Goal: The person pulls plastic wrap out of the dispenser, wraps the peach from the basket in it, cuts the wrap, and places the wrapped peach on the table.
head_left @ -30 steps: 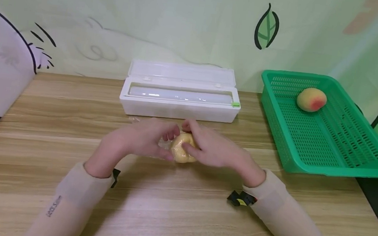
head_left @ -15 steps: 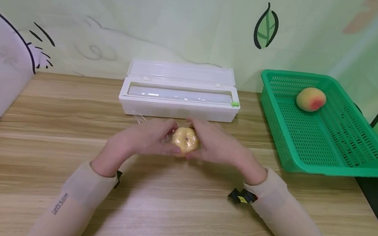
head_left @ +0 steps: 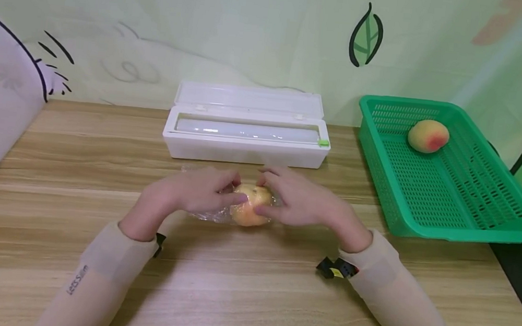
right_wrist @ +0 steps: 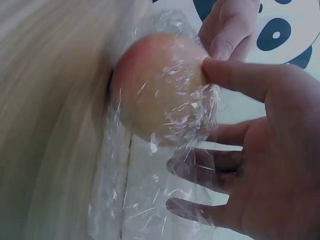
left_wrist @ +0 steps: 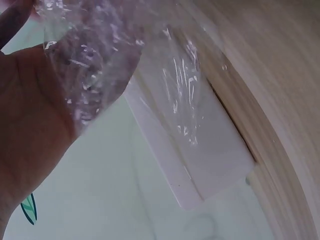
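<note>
A yellow-red peach (head_left: 248, 217) under clear film sits between the two hands above the wooden table. My left hand (head_left: 187, 190) has its thumb across the near side of the peach, other fingers behind it. My right hand (head_left: 302, 201) touches the fruit with its thumb; in the right wrist view that hand's fingers (right_wrist: 187, 167) are spread and nearly straight behind loose film (right_wrist: 145, 205), beside the peach (right_wrist: 155, 85). Crumpled film (left_wrist: 95, 65) covers part of my left palm (left_wrist: 35, 110) in the left wrist view, where the fingertips are hidden.
Behind the hands stands a white box (head_left: 245, 153) with its lid raised and a roll of film (head_left: 250, 130) inside. At the right is a green basket (head_left: 461, 236) holding another peach (head_left: 428, 136). A printed cloth (head_left: 255, 31) hangs behind the table.
The wrapped peach has turned, bringing its reddish side toward the near side. Both hands have shifted on it, the left thumb now higher, and loose film shows below the left hand.
</note>
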`<state>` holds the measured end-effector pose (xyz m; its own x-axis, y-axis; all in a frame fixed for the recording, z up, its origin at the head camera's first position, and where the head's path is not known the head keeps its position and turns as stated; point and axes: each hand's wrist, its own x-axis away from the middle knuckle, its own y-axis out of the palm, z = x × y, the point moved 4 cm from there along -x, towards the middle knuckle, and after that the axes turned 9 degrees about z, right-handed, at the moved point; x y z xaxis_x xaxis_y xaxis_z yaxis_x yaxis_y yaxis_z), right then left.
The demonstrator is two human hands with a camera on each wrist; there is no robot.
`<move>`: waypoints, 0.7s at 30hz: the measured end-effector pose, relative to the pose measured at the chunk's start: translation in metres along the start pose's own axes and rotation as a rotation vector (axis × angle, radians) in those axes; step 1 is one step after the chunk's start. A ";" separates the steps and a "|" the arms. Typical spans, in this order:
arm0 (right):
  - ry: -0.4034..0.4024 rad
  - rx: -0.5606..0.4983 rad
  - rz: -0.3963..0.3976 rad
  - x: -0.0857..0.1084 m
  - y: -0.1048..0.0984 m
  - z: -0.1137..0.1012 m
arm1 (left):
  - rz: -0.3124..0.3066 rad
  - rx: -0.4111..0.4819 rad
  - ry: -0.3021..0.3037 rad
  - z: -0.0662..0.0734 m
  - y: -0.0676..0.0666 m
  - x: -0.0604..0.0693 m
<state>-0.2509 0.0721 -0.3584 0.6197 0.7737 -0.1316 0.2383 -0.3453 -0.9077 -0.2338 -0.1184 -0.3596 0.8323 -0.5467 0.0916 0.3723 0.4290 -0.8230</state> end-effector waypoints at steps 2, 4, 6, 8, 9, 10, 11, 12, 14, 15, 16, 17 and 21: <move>-0.005 0.026 -0.009 0.000 0.001 0.000 | -0.017 -0.008 -0.008 -0.001 0.000 0.000; 0.009 0.033 -0.031 0.001 0.003 0.000 | -0.031 -0.014 -0.015 -0.002 0.001 0.000; 0.023 0.024 -0.045 0.001 0.005 0.001 | -0.037 -0.027 -0.029 -0.002 0.001 0.000; 0.042 -0.004 -0.042 0.000 0.007 0.002 | -0.035 -0.037 -0.035 -0.003 0.001 0.000; 0.054 -0.020 -0.032 -0.001 0.008 0.003 | -0.026 -0.045 -0.032 -0.003 0.001 -0.001; 0.064 -0.036 -0.018 -0.002 0.008 0.003 | -0.010 -0.054 -0.029 -0.002 0.000 -0.001; 0.068 -0.055 -0.001 -0.003 0.008 0.004 | 0.015 -0.057 -0.018 -0.002 0.000 -0.002; 0.071 -0.072 0.015 -0.004 0.009 0.004 | 0.044 -0.054 -0.003 -0.002 -0.001 -0.002; 0.071 -0.086 0.040 -0.005 0.009 0.004 | 0.101 -0.036 0.032 0.000 -0.003 -0.003; 0.066 -0.089 0.051 -0.006 0.010 0.005 | 0.121 -0.028 0.040 0.000 -0.004 -0.003; 0.059 -0.092 0.060 -0.006 0.010 0.005 | 0.133 -0.018 0.050 0.000 -0.004 -0.003; 0.054 -0.094 0.067 -0.007 0.011 0.005 | 0.136 -0.001 0.057 0.001 -0.004 -0.003; 0.062 -0.086 0.083 -0.008 0.012 0.007 | 0.099 -0.009 0.052 0.001 -0.002 -0.003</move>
<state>-0.2583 0.0659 -0.3713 0.6847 0.7068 -0.1778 0.2459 -0.4537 -0.8566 -0.2369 -0.1168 -0.3575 0.8425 -0.5384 -0.0197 0.2849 0.4763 -0.8318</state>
